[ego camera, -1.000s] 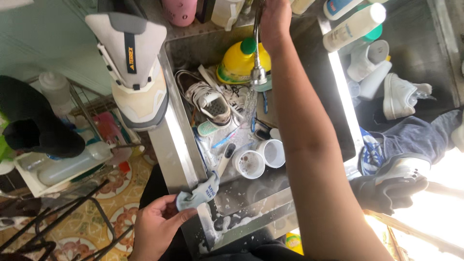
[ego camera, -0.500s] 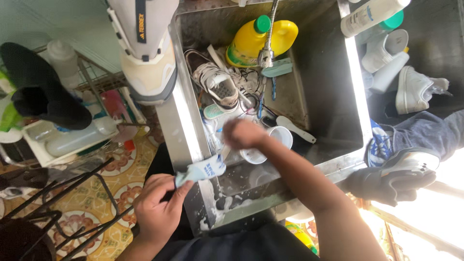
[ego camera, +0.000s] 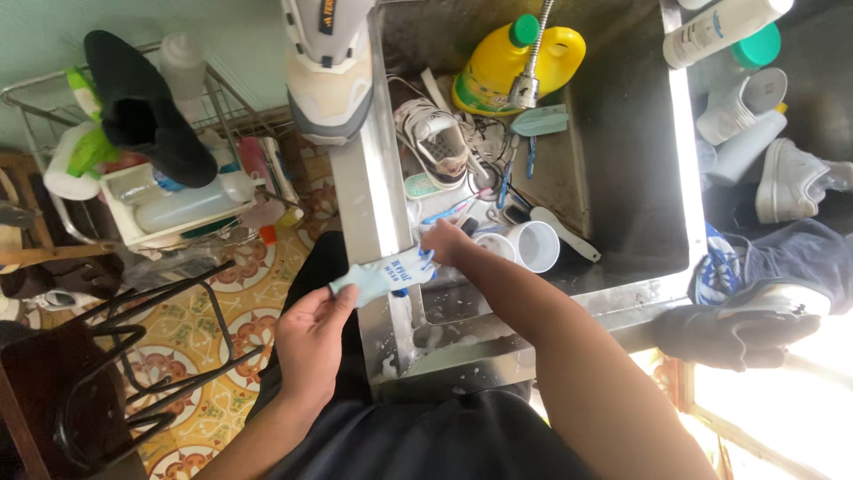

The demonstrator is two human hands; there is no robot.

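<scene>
My left hand (ego camera: 311, 342) pinches one end of a pale blue shoe insole (ego camera: 382, 274) that lies across the left rim of the steel sink (ego camera: 378, 204). At the insole's other end, just inside the sink, my right hand (ego camera: 447, 243) grips it. In the basin lie a white sneaker (ego camera: 435, 142), two white cups (ego camera: 533, 246), brushes and a yellow bottle (ego camera: 511, 58) under the tap (ego camera: 530, 62).
A grey and white shoe (ego camera: 327, 62) rests on the sink's left rim. A wire rack (ego camera: 169, 178) at left carries a black shoe and bottles. Bottles, a white sneaker (ego camera: 791, 178) and dark shoes lie right of the sink. A black metal stool (ego camera: 133, 364) stands on the patterned floor.
My right hand came down from the tap at the top of the sink and took hold of the insole's near end. The left hand kept holding the other end.
</scene>
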